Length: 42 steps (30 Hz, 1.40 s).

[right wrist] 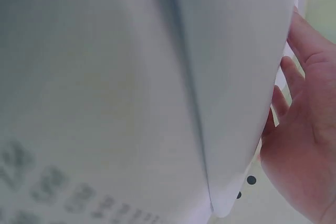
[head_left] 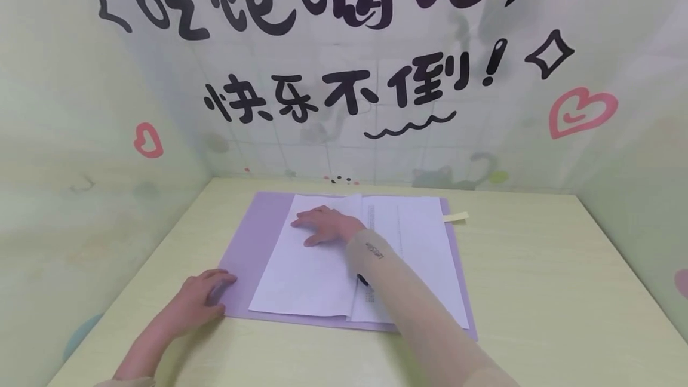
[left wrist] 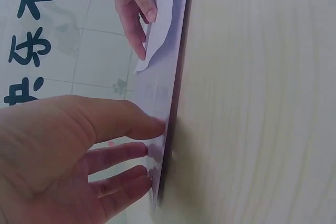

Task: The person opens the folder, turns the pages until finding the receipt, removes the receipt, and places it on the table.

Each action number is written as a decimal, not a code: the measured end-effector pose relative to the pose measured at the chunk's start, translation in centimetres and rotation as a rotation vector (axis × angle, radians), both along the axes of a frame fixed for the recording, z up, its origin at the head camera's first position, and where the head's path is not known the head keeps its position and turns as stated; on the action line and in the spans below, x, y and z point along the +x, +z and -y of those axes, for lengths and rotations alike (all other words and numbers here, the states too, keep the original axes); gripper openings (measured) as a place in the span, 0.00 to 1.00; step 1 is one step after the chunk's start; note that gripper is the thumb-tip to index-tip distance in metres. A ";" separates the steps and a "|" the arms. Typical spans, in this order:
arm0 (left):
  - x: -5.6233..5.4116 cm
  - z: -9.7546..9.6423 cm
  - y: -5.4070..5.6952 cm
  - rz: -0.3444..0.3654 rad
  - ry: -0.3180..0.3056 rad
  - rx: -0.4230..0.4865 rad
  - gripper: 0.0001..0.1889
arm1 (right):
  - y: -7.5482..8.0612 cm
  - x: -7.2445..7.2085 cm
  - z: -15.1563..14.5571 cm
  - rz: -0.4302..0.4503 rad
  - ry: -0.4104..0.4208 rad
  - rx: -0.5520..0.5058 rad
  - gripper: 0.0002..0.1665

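Note:
An open purple cover [head_left: 252, 243] lies on the table with white pages [head_left: 424, 243] spread over it, meeting at a fold near the middle. Small printed text runs along the right page beside the fold. My right hand [head_left: 328, 224] rests on the left page with its fingers spread toward the upper left, the forearm crossing the right page. In the right wrist view, the page curves up in front of the palm. My left hand [head_left: 206, 294] touches the cover's lower left corner; in the left wrist view its thumb [left wrist: 152, 128] lies at the front edge, fingertips on the cover.
A cream strip [head_left: 455, 217] sticks out past the right edge of the pages. The pale wood table [head_left: 548, 291] extends on both sides. Behind it hangs a pale printed sheet [head_left: 333, 154] with black lettering, and similar walls rise left and right.

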<state>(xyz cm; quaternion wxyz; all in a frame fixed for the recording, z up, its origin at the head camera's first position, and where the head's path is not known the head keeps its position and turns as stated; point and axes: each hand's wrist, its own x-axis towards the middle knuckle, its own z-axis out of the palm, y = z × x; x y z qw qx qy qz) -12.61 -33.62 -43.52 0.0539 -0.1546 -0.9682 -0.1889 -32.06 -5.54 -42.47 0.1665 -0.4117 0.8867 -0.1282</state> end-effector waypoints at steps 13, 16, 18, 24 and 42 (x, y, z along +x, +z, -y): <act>0.6 -5.9 1.7 -0.109 -0.115 0.043 0.28 | 0.3 0.3 -0.1 0.002 0.010 -0.004 0.35; 0.4 -6.7 1.9 -0.090 -0.130 0.067 0.27 | 0.3 0.2 -0.1 0.004 0.007 -0.004 0.34; 0.3 -7.0 1.8 -0.060 -0.164 0.097 0.26 | 0.2 0.2 -0.2 0.004 0.005 -0.002 0.35; 0.4 -7.2 1.2 0.011 -0.269 0.113 0.25 | 0.1 0.1 -0.1 0.014 0.000 0.000 0.35; 0.2 -7.1 -0.5 -0.128 -0.343 -0.040 0.25 | 0.9 1.0 0.4 0.019 -0.059 -0.009 0.33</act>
